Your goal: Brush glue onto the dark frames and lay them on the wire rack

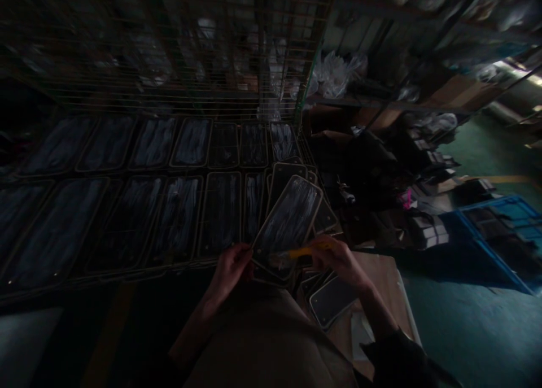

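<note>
A dark rectangular panel with rounded corners and a pale rim [290, 216] is tilted in front of me, its face streaked with a whitish coating. My left hand [232, 266] pinches its lower left edge. In my right hand [339, 258] is a brush with a yellow handle [311, 249]; the bristles are on the lower part of the panel's face. Beneath and behind this panel lie several similar dark panels [289, 173], stacked unevenly. More uncoated-looking panels [332, 300] rest by my right forearm.
Two rows of streaked panels [180, 216] cover the rack to the left. A wire mesh wall [190, 49] rises behind them. On the right are a wooden board [383, 264], dark stacked goods [376, 207] and a blue crate [474, 247] on the green floor. Shelves hold plastic-wrapped items [334, 74].
</note>
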{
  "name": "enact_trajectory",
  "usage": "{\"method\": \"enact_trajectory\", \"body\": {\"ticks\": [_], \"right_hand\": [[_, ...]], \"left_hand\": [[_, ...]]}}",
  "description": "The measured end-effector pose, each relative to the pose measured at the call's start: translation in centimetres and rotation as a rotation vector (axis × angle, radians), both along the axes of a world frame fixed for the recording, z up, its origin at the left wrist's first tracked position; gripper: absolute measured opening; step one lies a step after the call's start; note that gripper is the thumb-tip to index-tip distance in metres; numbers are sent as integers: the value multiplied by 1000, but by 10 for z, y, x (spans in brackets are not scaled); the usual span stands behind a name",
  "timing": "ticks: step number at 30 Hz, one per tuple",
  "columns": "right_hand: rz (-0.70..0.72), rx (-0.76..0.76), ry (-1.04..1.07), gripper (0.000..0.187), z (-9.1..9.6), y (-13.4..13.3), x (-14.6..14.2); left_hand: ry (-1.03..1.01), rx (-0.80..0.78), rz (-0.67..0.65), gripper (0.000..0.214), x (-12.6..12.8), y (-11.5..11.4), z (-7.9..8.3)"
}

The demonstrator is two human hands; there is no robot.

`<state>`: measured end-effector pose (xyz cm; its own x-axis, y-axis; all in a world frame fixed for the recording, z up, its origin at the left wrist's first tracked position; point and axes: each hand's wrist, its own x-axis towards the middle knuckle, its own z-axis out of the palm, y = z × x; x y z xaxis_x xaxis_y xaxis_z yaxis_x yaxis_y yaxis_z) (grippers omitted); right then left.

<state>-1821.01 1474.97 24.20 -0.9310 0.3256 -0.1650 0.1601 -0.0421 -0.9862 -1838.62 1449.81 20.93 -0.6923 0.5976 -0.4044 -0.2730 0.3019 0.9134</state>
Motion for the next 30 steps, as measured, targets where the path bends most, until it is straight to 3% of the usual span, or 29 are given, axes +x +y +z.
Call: {"method": "enact_trajectory", "body": {"ticks": [5,6,7,11,13,19,23,26,30], "right_hand": [[-370,126,167,24,-4,23,-21],[-389,129,180,24,-3,23,-21],[-355,113,170,25,-1,21,-20],[-2,5,44,29,0,-2,-24],[27,13,45,31,-3,-5,-34],[-412,189,196,31,-12,56,-69],[-657,255,275,30,-17,83,-73],[-715,249,276,29,-18,71,-62],[-637,137,176,26,-15,29,-29]], "left_hand": [[11,-9,-40,37,-2,-3,-4],[16,-16,-37,37,-3,-3,-4],[26,-24,-32,37,-3,-3,-4],[64,-38,1,37,-4,-2,-3],[48,-41,-14,38,-5,-3,-4],[18,-32,-54,38,-6,-3,-6],[11,-20,-11,40,-2,0,-4],[22,-2,0,39,2,2,-2],[8,-1,42,38,7,3,-2]]}}
